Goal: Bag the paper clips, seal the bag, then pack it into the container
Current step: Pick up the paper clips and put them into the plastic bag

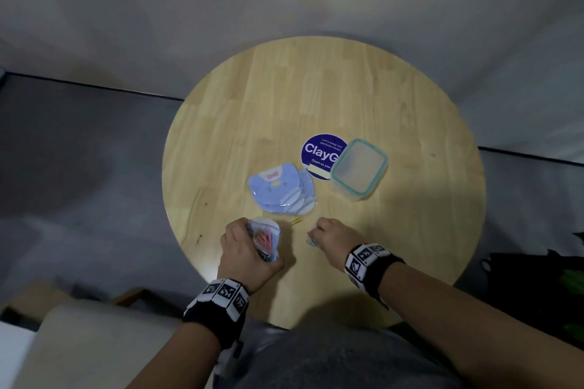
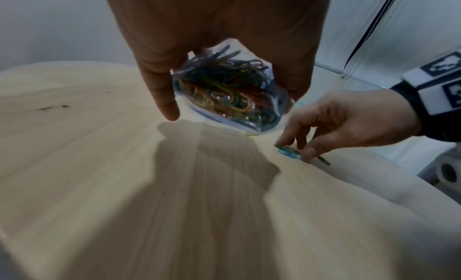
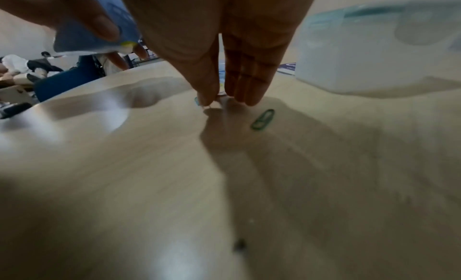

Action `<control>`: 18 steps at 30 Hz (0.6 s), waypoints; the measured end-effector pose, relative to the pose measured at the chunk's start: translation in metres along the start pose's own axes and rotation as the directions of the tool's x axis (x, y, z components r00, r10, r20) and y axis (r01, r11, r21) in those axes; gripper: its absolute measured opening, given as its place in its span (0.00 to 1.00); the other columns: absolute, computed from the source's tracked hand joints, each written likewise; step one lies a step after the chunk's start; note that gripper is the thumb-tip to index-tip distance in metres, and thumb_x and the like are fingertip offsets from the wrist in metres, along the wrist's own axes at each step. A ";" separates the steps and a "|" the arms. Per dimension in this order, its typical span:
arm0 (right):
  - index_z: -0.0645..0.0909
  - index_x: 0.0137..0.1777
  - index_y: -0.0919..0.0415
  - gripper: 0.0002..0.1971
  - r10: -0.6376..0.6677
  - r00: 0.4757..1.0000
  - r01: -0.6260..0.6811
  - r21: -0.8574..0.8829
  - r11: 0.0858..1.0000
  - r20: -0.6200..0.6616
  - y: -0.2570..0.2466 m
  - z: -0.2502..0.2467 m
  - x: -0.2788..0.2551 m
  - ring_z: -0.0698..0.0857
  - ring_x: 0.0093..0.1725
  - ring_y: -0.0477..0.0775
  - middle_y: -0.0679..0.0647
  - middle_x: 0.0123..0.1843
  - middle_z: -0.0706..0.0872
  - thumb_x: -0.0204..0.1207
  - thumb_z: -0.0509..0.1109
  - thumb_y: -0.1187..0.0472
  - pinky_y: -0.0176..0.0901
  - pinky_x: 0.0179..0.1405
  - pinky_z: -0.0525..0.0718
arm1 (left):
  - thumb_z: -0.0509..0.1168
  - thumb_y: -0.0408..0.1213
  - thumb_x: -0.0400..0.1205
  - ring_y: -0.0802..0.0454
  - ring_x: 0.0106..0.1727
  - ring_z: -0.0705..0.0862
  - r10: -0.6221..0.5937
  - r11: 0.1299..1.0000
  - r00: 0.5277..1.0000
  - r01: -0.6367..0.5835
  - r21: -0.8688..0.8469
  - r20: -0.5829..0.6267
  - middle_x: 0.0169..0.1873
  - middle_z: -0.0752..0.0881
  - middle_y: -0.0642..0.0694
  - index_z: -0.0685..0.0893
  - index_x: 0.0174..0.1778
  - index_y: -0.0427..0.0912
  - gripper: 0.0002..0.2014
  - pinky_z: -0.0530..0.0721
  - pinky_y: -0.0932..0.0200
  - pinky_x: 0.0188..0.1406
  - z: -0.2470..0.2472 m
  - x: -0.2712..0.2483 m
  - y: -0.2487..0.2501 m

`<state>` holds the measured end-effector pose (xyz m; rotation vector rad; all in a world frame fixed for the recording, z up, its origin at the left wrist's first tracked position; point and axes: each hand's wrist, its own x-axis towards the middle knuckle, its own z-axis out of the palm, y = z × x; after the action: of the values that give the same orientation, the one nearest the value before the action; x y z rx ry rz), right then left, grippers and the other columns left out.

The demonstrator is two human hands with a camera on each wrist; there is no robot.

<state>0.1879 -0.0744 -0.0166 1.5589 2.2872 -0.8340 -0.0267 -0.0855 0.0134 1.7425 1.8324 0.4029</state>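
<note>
Our left hand (image 1: pixel 245 249) gripped the clip-filled bag (image 2: pixel 230 91); right fingers (image 2: pixel 286 140) pinched a blue paper clip (image 2: pixel 289 153) off the bench (image 1: pixel 395 246) — it could slip, and we might overlook the green clip (image 3: pixel 262 119) and the yellow one (image 1: pixel 296 222).

Dim room overall; light falls from above onto the round table (image 1: pixel 347 98), brightest at its near left edge. Hands cast long soft shadows toward the near side in both wrist views. Wrist frames smeared with motion blur, near tabletop unfocused. Strong fisheye bending at edges.
</note>
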 end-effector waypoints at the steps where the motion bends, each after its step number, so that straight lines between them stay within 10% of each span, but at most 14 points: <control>1: 0.75 0.67 0.59 0.21 -0.002 1.000 0.002 0.018 1.000 -0.016 0.000 0.000 -0.001 0.76 0.65 0.65 0.61 0.64 0.74 0.73 0.61 0.70 0.54 0.60 0.78 | 0.73 0.49 0.52 0.39 0.51 0.74 0.004 1.000 1.000 -0.004 0.002 0.009 0.49 0.68 0.46 0.69 0.59 0.34 0.41 0.70 0.54 0.51 0.001 0.001 0.000; 6: 0.64 0.75 0.54 0.32 -0.048 0.998 0.049 0.012 0.999 -0.042 -0.009 -0.002 0.018 0.72 0.70 0.63 0.57 0.74 0.69 0.72 0.66 0.70 0.55 0.66 0.77 | 0.73 0.50 0.53 0.38 0.52 0.74 0.024 1.000 0.999 -0.025 0.011 0.044 0.52 0.72 0.42 0.68 0.60 0.35 0.42 0.73 0.51 0.54 0.007 0.002 0.003; 11: 0.73 0.63 0.63 0.18 -0.066 0.998 0.065 -0.087 0.994 -0.005 -0.019 -0.011 0.024 0.75 0.63 0.66 0.61 0.64 0.75 0.74 0.59 0.73 0.59 0.56 0.81 | 0.69 0.54 0.53 0.38 0.51 0.74 0.033 0.999 0.998 -0.035 0.029 0.057 0.52 0.72 0.40 0.69 0.60 0.33 0.43 0.71 0.53 0.54 0.007 0.002 0.001; 16: 0.76 0.61 0.69 0.25 -0.151 0.989 0.150 -0.190 0.970 0.011 -0.014 -0.005 0.008 0.76 0.64 0.67 0.67 0.61 0.78 0.69 0.44 0.74 0.58 0.59 0.77 | 0.73 0.48 0.53 0.38 0.53 0.74 0.029 0.998 0.997 -0.033 0.053 0.071 0.52 0.73 0.38 0.70 0.61 0.30 0.43 0.69 0.55 0.54 0.004 -0.002 0.002; 18: 0.80 0.55 0.67 0.19 -0.179 0.984 0.181 -0.179 0.967 0.026 -0.007 -0.008 0.000 0.80 0.60 0.66 0.64 0.55 0.83 0.69 0.54 0.74 0.54 0.58 0.80 | 0.73 0.48 0.52 0.37 0.52 0.75 0.037 0.997 0.996 -0.042 0.066 0.079 0.52 0.74 0.38 0.70 0.61 0.30 0.43 0.70 0.53 0.54 0.006 -0.003 0.002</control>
<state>0.1823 -0.0722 -0.0078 1.2828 2.4483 -0.6503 -0.0214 -0.0890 0.0099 1.8160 1.7779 0.2879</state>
